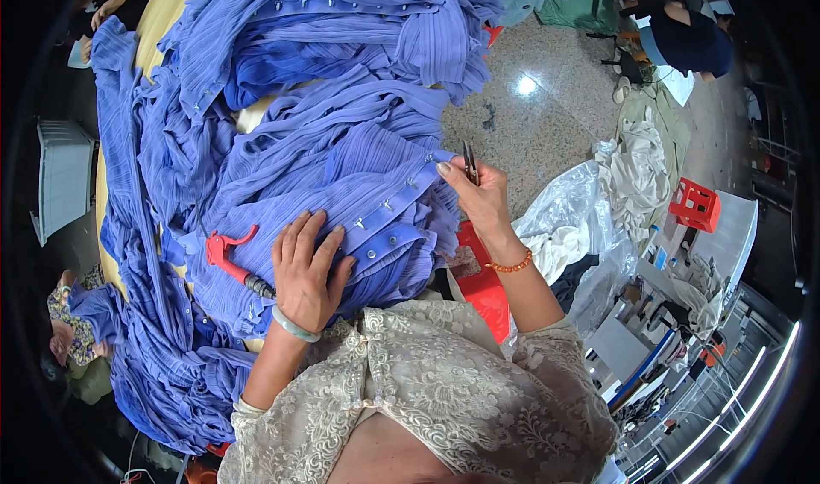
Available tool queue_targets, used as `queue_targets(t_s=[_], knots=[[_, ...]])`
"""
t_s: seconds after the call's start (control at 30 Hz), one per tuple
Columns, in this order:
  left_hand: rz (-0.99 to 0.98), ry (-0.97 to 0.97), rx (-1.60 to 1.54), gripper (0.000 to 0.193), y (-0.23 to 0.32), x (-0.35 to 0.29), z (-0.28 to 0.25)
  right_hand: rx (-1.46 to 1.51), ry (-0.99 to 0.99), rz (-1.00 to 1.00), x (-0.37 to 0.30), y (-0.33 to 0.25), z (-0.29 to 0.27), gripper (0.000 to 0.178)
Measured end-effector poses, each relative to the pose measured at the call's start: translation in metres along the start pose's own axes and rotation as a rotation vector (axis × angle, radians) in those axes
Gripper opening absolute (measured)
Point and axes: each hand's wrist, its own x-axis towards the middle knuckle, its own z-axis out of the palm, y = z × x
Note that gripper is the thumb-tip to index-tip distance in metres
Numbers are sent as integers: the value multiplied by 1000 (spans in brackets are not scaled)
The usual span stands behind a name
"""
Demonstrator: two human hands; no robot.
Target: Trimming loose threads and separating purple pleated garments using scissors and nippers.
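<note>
A blue-violet pleated garment (295,202) lies spread on the table in front of me, its button placket (397,195) running diagonally up to the right, with small fastenings and thread ends along it. My left hand (307,270) rests flat on the cloth beside the placket, fingers stretched. My right hand (480,195) grips dark thread snips (470,164), their points upward, while its thumb and finger pinch the placket's upper right end. Left of my left hand lies a red air blow gun (226,253) with a trigger lever; its dark lower end reaches toward my wrist.
More blue-violet garments (316,23) are heaped across the pale yellow table (154,31). A red plastic stool (483,292) stands under my right arm. Plastic-wrapped pale cloth (572,202) lies on the floor at right. Other people (688,40) are around the far and left sides.
</note>
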Motion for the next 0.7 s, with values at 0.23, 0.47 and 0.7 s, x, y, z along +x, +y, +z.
queue_targets(t_s=[0.23,0.47,0.7], knots=[[-14,-2,27,45,2,0,1,17,31,-185,-7,-7,2,15],[-2,10,33,45,2,0,3,77,-35,-526,-3,-2,0,5],[0,1,37,45,1,-1,3,77,-149,-572,-7,-5,-1,9]])
